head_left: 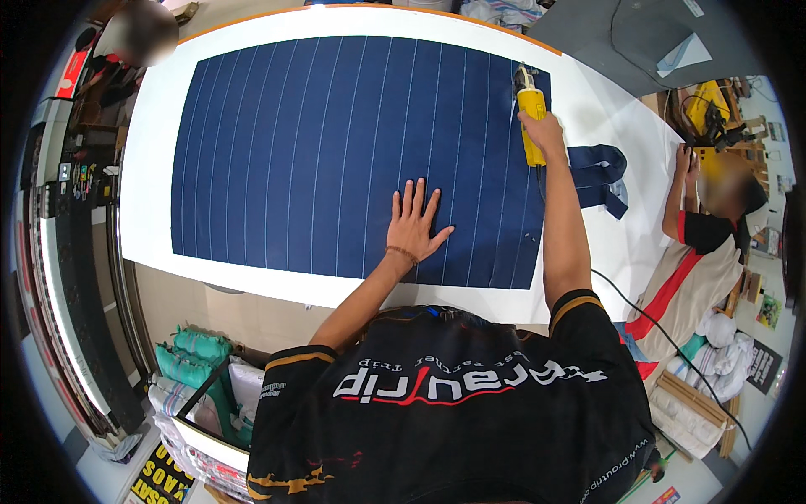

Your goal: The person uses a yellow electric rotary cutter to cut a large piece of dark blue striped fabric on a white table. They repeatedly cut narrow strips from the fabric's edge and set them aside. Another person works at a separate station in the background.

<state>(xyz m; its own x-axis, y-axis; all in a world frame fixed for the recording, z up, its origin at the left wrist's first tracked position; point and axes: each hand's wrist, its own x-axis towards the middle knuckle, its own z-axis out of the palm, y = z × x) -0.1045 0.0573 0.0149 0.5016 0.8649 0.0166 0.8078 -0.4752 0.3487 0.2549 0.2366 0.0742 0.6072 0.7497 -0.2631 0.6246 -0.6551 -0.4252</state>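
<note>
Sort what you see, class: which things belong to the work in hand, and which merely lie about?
Seemingly in the job:
Flat navy-blue cloth with pale lines, under the left hand
Yellow handheld power tool, in the right hand
White tabletop

Apparently lying about:
Green wrapped bundles, lower left
Pale angular sheet

Broad white table [149,181]; beige floor [185,298] alongside; grey surface [588,34] at upper right.

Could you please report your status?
Left hand flat on navy fabric. Right hand grips yellow power tool near fabric's right edge. Navy strip lies right of fabric.
</note>
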